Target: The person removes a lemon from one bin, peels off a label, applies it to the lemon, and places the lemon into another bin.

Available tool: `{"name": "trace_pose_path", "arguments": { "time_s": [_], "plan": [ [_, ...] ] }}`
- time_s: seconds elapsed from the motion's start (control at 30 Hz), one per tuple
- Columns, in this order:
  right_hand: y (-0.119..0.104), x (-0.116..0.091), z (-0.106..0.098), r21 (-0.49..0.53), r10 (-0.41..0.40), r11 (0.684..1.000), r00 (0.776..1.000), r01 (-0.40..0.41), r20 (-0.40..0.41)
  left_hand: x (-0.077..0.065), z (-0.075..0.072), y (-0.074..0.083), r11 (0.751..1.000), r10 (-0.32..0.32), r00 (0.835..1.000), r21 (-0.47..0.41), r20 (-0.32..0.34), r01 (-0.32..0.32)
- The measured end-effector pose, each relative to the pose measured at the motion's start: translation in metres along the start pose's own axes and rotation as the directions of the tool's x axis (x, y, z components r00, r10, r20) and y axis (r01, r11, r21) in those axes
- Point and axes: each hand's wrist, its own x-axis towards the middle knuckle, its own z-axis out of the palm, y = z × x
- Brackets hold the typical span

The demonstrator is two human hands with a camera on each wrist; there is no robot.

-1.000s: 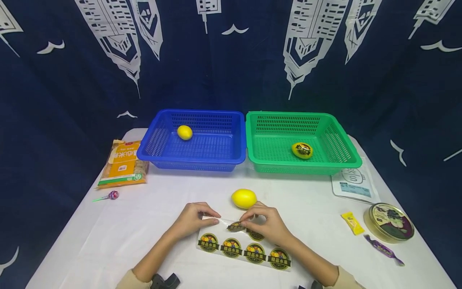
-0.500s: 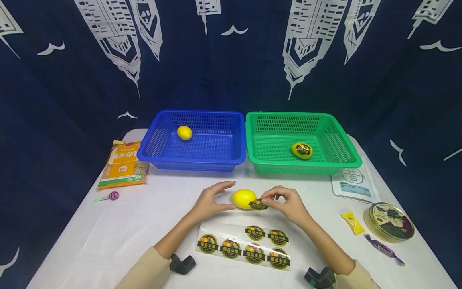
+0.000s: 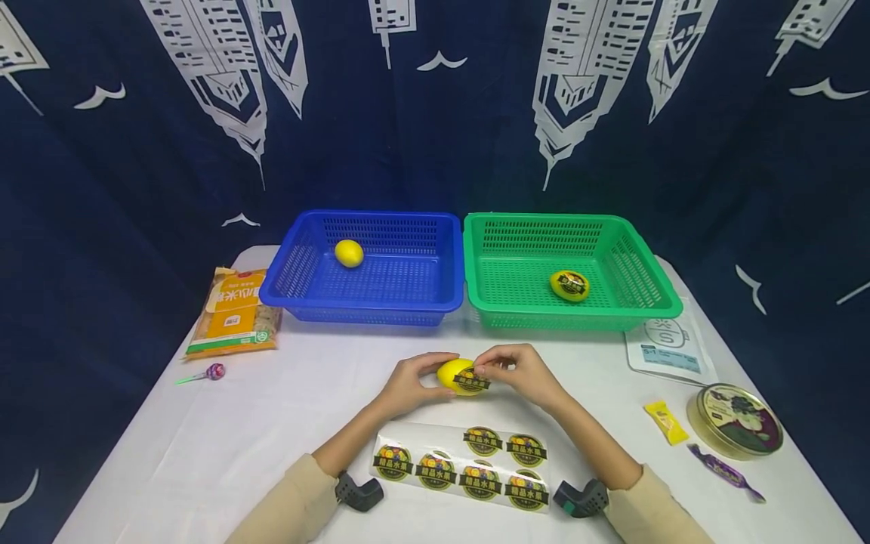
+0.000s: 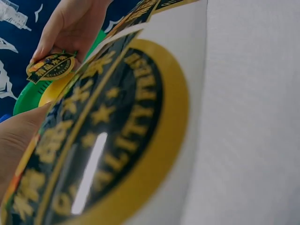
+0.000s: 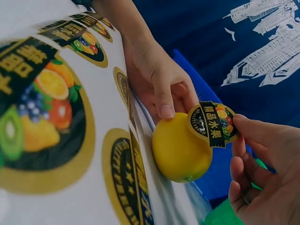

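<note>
On the white table a yellow lemon (image 3: 447, 372) lies between both hands. My left hand (image 3: 411, 384) holds it from the left, thumb in front and fingers behind. At its right side my right hand (image 3: 523, 374) pinches a round black-and-gold fruit sticker (image 5: 211, 123) by one edge. In the right wrist view the sticker's other edge overlaps the lemon (image 5: 180, 149); how firmly it touches cannot be told. Nearer the person lies a sheet of stickers (image 3: 445, 434), with several stickers on it. The left wrist view is mostly filled by this sheet.
Behind stand a blue basket (image 3: 360, 313) with a lemon (image 3: 349, 253) and a green basket (image 3: 578, 320) with a stickered lemon (image 3: 564, 281). Left are a snack bag (image 3: 231, 317) and lollipop (image 3: 214, 371). Right are a pouch (image 3: 669, 355), round tin (image 3: 737, 419) and wrapped candies (image 3: 666, 421).
The right hand has peeled a sticker off the sheet and brought it up to the lemon. The left hand has left the sheet and taken hold of the lemon.
</note>
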Motion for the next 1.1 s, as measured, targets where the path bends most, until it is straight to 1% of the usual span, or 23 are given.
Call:
{"name": "trace_pose_path", "arguments": {
  "time_s": [0.17, 0.23, 0.3, 0.47, 0.57, 0.6, 0.73, 0.8, 0.83, 0.87, 1.0, 1.1],
  "plan": [
    [0.024, 0.01, 0.006, 0.001, -0.008, 1.0, 1.0, 0.008, -0.009, 0.0, 0.001, -0.001, 1.0, 0.003, 1.0, 0.007, -0.023, -0.003],
    [0.035, 0.014, 0.009, -0.019, -0.013, 1.0, 0.999, 0.013, -0.033, -0.001, 0.001, 0.0, 1.0, 0.008, 1.0, 0.008, -0.029, -0.008],
    [0.041, 0.016, 0.012, -0.039, -0.026, 0.999, 0.997, 0.023, -0.069, -0.001, 0.001, 0.001, 1.0, 0.015, 0.999, 0.005, -0.033, -0.015],
    [0.05, 0.017, 0.019, -0.087, -0.057, 0.995, 0.985, 0.044, -0.16, -0.002, 0.002, -0.001, 1.0, 0.018, 0.999, -0.003, -0.034, -0.018],
    [0.053, 0.016, 0.023, -0.098, -0.076, 0.993, 0.978, 0.058, -0.192, -0.002, 0.002, -0.003, 1.0, 0.027, 0.999, -0.007, -0.041, -0.027],
    [0.053, 0.015, 0.024, -0.1, -0.083, 0.993, 0.976, 0.064, -0.201, -0.003, 0.002, 0.002, 1.0, 0.026, 0.999, -0.007, -0.04, -0.026],
    [0.055, 0.014, 0.028, -0.133, -0.127, 0.986, 0.965, 0.098, -0.231, -0.003, 0.001, 0.002, 1.0, 0.025, 0.999, -0.018, -0.043, -0.025],
    [0.056, 0.014, 0.03, -0.172, -0.168, 0.977, 0.953, 0.126, -0.254, -0.003, 0.0, 0.003, 1.0, 0.016, 0.999, -0.023, -0.039, -0.017],
    [0.057, 0.013, 0.031, -0.196, -0.194, 0.97, 0.944, 0.144, -0.266, -0.002, 0.001, -0.002, 1.0, 0.018, 0.999, -0.024, -0.041, -0.019],
    [0.057, 0.013, 0.033, -0.219, -0.221, 0.962, 0.935, 0.162, -0.278, -0.002, 0.0, -0.002, 1.0, 0.018, 0.999, -0.021, -0.039, -0.018],
    [0.059, 0.012, 0.036, -0.314, -0.335, 0.92, 0.887, 0.235, -0.318, -0.001, 0.0, -0.003, 0.999, 0.03, 0.999, -0.017, -0.042, -0.03],
    [0.06, 0.008, 0.037, -0.336, -0.405, 0.895, 0.85, 0.293, -0.338, -0.001, 0.0, -0.003, 0.999, 0.038, 0.999, -0.03, -0.037, -0.039]
  ]
}}
